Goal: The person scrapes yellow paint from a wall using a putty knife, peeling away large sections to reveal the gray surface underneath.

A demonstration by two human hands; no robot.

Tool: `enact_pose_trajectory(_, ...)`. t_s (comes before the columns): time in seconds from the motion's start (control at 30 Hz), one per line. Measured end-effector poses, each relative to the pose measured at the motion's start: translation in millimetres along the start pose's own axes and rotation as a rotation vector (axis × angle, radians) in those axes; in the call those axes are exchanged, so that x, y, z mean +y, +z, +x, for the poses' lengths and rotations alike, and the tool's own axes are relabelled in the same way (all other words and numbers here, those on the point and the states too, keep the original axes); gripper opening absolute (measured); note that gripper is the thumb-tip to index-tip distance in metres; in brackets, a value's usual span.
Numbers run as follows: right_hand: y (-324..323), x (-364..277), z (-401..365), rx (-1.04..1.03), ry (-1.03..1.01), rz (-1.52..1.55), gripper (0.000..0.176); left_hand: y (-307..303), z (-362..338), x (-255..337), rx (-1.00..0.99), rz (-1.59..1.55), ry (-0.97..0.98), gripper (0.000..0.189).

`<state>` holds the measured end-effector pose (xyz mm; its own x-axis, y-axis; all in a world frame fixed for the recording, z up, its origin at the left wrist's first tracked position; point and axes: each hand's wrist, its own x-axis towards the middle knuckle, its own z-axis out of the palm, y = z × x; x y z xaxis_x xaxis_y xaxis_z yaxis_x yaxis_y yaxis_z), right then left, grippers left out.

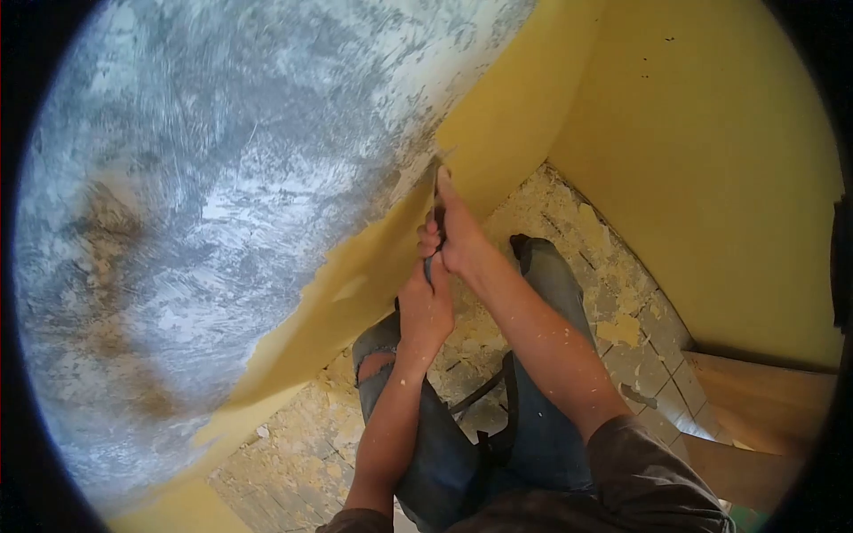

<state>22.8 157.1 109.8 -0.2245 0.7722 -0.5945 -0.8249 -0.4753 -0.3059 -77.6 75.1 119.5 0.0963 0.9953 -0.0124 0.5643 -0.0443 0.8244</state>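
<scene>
A scraper (435,191) with a narrow dark blade and a partly blue handle is held out in front of me. Its tip meets the wall where yellow paint (498,107) borders the stripped grey-white surface (267,195). My right hand (458,226) is wrapped round the upper part of the tool, with a finger stretched along it toward the tip. Lower down, my left hand (427,306) closes about the handle's end, and its fingers are partly hidden. Lifted paint shows near the scraper's tip.
Paint flakes (284,471) cover much of the tiled floor (662,342). My jeans-clad legs (551,275) are bent below my arms. Another yellow wall (693,178) stands to the right, and brown boards (764,400) lie at lower right.
</scene>
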Motion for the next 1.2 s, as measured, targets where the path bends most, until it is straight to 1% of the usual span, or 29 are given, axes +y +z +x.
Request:
enact_pose_trajectory(0.03, 0, 1, 0, -0.003, -0.010, 0.007, 0.062, -2, -1, 2, 0.001, 0.021, -0.051, 0.037)
enact_pose_trajectory(0.17, 0, -9, 3, 0.015, -0.006, 0.025, 0.062, 0, 6, 2, 0.014, 0.047, -0.004, 0.037)
enact_pose_trajectory(0.23, 2, -19, 4, 0.038, 0.002, 0.028, 0.062, 1, 13, 14, -0.076, 0.094, -0.078, 0.037)
enact_pose_trajectory(0.27, 1, -22, 4, 0.021, -0.015, -0.007, 0.063, 7, 18, 8, -0.082, 0.092, -0.075, 0.037)
enact_pose_trajectory(0.33, -7, -16, 2, 0.033, -0.012, -0.025, 0.064, 15, 18, -6, 0.017, 0.031, 0.134, 0.036)
enact_pose_trajectory(0.37, -6, -18, 6, 0.053, -0.031, -0.026, 0.064, 16, 18, -14, 0.009, 0.028, 0.122, 0.036)
enact_pose_trajectory(0.43, -4, -15, 12, 0.070, -0.032, -0.041, 0.064, 7, 20, -9, -0.090, 0.036, -0.019, 0.038)
enact_pose_trajectory(0.5, 1, -12, 14, 0.098, -0.094, -0.013, 0.066, 2, 23, -10, -0.084, 0.028, -0.050, 0.038)
enact_pose_trajectory(0.53, 4, -9, 15, 0.087, -0.086, -0.031, 0.066, -2, 24, -10, -0.086, 0.020, -0.070, 0.039)
enact_pose_trajectory(0.6, 7, -6, 18, 0.125, -0.118, 0.031, 0.067, -8, 20, -13, -0.080, 0.022, -0.082, 0.040)
enact_pose_trajectory(0.63, 8, -5, 19, 0.109, -0.119, 0.013, 0.067, -10, 23, -13, -0.097, 0.028, -0.082, 0.041)
enact_pose_trajectory(0.7, 5, 2, 13, 0.040, -0.115, 0.005, 0.061, -15, 15, -13, -0.085, 0.015, -0.087, 0.041)
enact_pose_trajectory(0.77, 3, 8, 12, 0.033, -0.099, 0.001, 0.062, -16, 12, -13, -0.086, 0.006, -0.096, 0.041)
enact_pose_trajectory(0.83, 5, 12, 11, 0.029, -0.072, 0.014, 0.062, -22, 9, -7, -0.122, 0.040, -0.192, 0.040)
enact_pose_trajectory(0.87, 4, 11, 10, 0.049, -0.060, 0.015, 0.062, -21, 7, -10, -0.125, 0.049, -0.197, 0.040)
enact_pose_trajectory(0.93, 6, 3, 9, 0.068, -0.053, 0.027, 0.062, -15, 8, -11, -0.027, 0.082, -0.031, 0.039)
enact_pose_trajectory(1.03, 4, -17, 11, 0.094, -0.043, 0.089, 0.063, -4, 21, -2, -0.052, 0.072, -0.017, 0.035)
enact_pose_trajectory(1.07, 3, -21, 10, 0.073, -0.054, 0.029, 0.064, 0, 27, 2, -0.057, 0.069, -0.011, 0.035)
enact_pose_trajectory(1.1, 1, -20, 8, 0.061, -0.058, -0.021, 0.064, 3, 27, 4, -0.078, 0.072, -0.042, 0.035)
enact_pose_trajectory(1.17, -2, -22, 7, 0.104, -0.053, -0.021, 0.065, 9, 22, 0, -0.119, 0.079, -0.091, 0.036)
enact_pose_trajectory(1.2, -2, -23, 9, 0.127, -0.052, -0.042, 0.066, 13, 22, -4, -0.079, 0.069, -0.036, 0.036)
